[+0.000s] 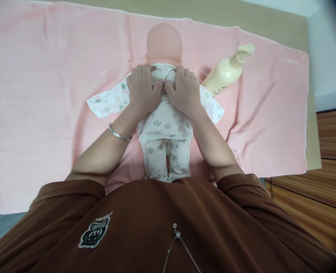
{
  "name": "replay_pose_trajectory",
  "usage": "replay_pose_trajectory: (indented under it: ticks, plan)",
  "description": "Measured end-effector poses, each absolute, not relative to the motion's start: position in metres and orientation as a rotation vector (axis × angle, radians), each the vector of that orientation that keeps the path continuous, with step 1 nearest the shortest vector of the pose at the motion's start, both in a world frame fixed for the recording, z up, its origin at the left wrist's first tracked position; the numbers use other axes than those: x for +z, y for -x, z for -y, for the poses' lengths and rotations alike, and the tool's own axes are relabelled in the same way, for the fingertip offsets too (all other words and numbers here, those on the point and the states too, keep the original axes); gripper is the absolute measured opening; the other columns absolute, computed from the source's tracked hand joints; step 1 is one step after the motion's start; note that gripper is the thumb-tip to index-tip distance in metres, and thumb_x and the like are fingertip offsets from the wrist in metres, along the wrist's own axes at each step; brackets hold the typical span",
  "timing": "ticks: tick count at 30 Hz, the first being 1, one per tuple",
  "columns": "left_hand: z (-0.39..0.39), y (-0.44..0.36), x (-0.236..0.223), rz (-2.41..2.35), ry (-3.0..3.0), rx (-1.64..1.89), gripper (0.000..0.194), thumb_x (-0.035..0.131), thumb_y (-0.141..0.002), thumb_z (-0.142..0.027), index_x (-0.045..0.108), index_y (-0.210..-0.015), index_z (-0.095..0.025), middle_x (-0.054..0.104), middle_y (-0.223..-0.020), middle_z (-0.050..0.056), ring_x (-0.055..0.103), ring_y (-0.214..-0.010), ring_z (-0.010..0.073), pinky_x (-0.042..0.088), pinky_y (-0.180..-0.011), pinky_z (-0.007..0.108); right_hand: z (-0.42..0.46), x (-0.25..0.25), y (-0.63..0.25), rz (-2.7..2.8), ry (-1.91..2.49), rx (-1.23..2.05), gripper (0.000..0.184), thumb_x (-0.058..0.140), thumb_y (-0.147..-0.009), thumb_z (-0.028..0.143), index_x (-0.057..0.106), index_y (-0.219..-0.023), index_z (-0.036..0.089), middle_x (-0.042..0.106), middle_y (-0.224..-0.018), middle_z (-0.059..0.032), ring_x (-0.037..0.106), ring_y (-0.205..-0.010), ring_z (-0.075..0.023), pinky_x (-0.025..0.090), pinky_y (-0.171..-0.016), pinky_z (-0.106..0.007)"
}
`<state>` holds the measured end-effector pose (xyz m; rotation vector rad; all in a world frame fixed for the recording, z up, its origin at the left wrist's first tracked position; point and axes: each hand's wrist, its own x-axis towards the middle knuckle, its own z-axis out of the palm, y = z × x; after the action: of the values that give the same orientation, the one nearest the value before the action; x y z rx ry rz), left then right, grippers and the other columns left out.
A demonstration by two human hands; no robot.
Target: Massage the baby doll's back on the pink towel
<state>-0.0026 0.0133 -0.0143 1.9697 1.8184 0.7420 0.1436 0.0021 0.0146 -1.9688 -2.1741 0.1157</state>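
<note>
A baby doll (164,43) lies on a pink towel, its smooth bald head toward the far side and no face showing. It wears a white top (166,123) and matching trousers (156,157) with small green animal prints; both sleeves spread out sideways. My left hand (143,89) rests on the left of the doll's upper back, fingers over the shoulder, thumb toward the middle. Mirroring it on the right side is my right hand (185,89). The two thumbs nearly meet, and the cloth wrinkles around them. Both hands lie fairly flat, thumbs apart from the fingers.
The pink towel (43,68) covers most of a light wooden table (278,30). A cream pump bottle (225,72) lies tilted just right of the doll, by its right-hand sleeve. Brown wood-grain drawers (307,182) stand beyond the table at lower right.
</note>
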Motion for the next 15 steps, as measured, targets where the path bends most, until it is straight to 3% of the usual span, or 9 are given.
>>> replay_pose_trajectory:
  ticks: [4, 15]
  plan:
    - [-0.0144, 0.0014, -0.0178, -1.847, -1.956, 0.715, 0.041, 0.038, -0.101, -0.050, 0.046, -0.132, -0.024, 0.055, -0.138, 0.008, 0.038, -0.131, 0.0285, 0.022, -0.112, 0.052, -0.0031, 0.0129, -0.1437, 2.151, 1.959, 0.114, 0.030, 0.048, -0.106, 0.040, 0.054, -0.119, 0.014, 0.062, -0.120, -0.0146, 0.057, -0.116, -0.0341, 0.046, -0.104, -0.048]
    - [-0.0153, 0.0025, -0.0164, -1.823, -1.921, 0.715, 0.043, 0.044, -0.098, -0.048, 0.050, -0.133, -0.025, 0.055, -0.137, 0.008, 0.036, -0.133, 0.0313, 0.018, -0.113, 0.053, -0.0025, 0.0125, -0.1429, 2.129, 1.976, 0.112, 0.029, 0.046, -0.106, 0.041, 0.054, -0.116, 0.015, 0.062, -0.122, -0.0162, 0.056, -0.118, -0.0338, 0.046, -0.106, -0.047]
